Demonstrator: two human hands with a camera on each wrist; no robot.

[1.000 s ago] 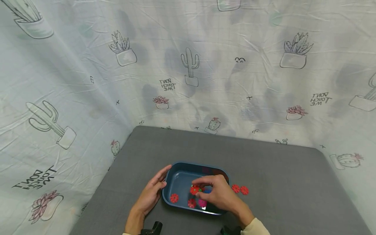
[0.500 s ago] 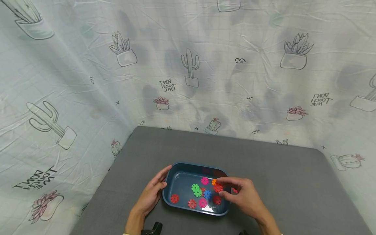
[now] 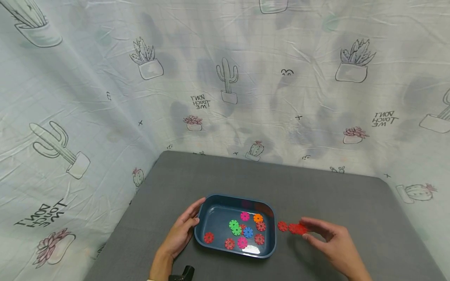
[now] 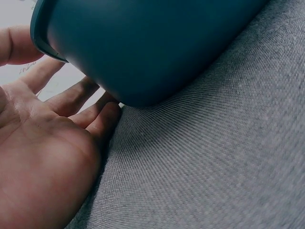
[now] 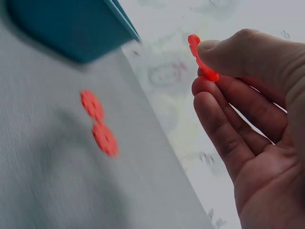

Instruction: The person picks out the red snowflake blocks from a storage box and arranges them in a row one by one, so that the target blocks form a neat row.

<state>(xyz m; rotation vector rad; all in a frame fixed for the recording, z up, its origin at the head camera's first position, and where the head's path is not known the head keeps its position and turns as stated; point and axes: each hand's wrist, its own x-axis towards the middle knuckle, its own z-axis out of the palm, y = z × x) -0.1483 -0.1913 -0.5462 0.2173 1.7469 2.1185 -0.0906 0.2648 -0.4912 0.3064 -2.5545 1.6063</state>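
Note:
A blue rectangular tray [image 3: 216, 218] lies on the grey table. My left hand [image 3: 179, 232] rests against its left end, fingers extended along the outer wall; the left wrist view shows the palm [image 4: 43, 152] facing the tray wall. To the right of the tray, my right hand [image 3: 334, 242] pinches a red notched plastic disc [image 5: 209, 73] between thumb and fingers, above the table. Below it, a red disc [image 3: 283, 226] and another red disc [image 5: 105, 139] lie side by side on the table; in the head view the held disc overlaps one of them.
Inside the tray are several notched discs, among them green [image 3: 233, 224], blue [image 3: 248, 232], orange [image 3: 258, 218], pink [image 3: 242, 242] and red [image 3: 209, 237] ones. Patterned white cloth [image 3: 263, 97] hangs behind and beside the table.
My right hand has picked a red disc out of the tray and carried it right, past the tray's rim, to above the discs on the table. My left hand has stayed at the tray.

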